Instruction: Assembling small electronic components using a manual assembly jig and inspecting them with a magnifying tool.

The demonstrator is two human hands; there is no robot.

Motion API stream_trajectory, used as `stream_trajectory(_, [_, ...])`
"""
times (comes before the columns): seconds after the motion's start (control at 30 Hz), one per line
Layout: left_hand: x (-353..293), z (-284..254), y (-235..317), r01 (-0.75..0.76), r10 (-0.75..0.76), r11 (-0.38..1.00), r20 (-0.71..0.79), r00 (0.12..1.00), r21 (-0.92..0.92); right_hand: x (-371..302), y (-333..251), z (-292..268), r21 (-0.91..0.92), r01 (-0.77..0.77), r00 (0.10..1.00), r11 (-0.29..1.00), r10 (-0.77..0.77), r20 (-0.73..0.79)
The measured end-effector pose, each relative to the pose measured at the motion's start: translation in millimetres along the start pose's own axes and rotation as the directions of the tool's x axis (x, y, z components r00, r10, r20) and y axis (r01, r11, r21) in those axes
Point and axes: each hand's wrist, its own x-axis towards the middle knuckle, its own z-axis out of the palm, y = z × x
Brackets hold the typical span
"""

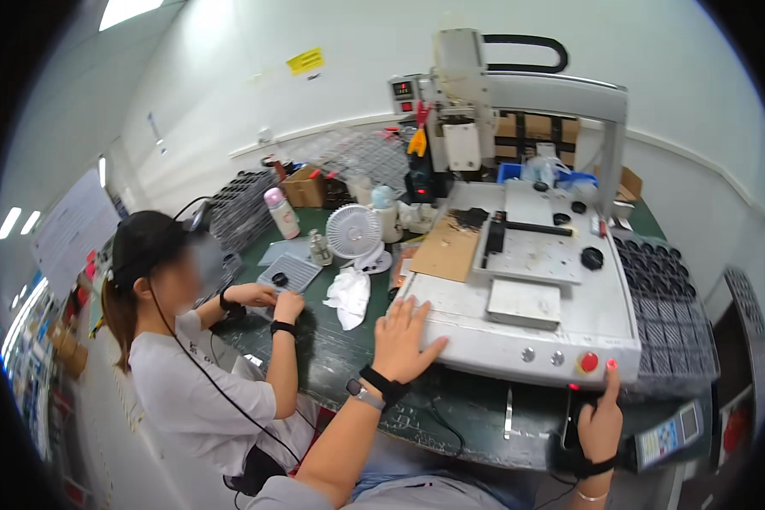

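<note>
My left hand [402,342] lies flat with its fingers spread on the front left corner of a white benchtop machine [450,340]. It holds nothing, and a watch and a black band are on that wrist. The index finger of my right hand [601,427] reaches up to a small lit red button [611,365] at the machine's front right, its tip at the button. The other fingers of that hand are curled, with no object seen in them. Left of this button are a larger red knob [587,363] and two silver buttons [542,357]. A metal plate fixture [535,259] sits on the machine's bed.
A co-worker [191,340] sits at the left, hands over a small black part. A white fan [354,234] and a crumpled white cloth [348,297] stand between us. Black trays of round parts [659,280] flank the machine's right side; a handheld control box [670,435] lies nearer.
</note>
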Motion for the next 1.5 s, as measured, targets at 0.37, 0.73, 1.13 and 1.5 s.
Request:
stream_trajectory(0.37, [-9.5,19.5,-1.8,-0.011,0.011,1.0,-0.076,0.997,-0.005,-38.9,-21.6,-12.8,0.002,-0.024,0.998,1.0,0.023,0.064])
stream_trajectory(0.73, [-13.9,-47.0,1.2,0.024,0.229,0.856,0.42,0.878,-0.516,-126.6,-19.6,-36.5,0.135,-0.151,0.983,0.979,0.135,0.125])
stream_trajectory(1.13, [-89.0,-57.5,-68.3,-0.024,0.699,0.53,0.421,0.579,-0.848,-127.0,-50.0,-62.5,0.011,-0.246,0.969,0.969,0.245,0.036])
stream_trajectory(1.5, [-172.2,30.1,-247.9,-0.202,0.526,0.83,0.609,0.594,-0.52,-74.3,-62.3,-65.3,0.004,-0.156,0.972,0.988,0.153,0.181])
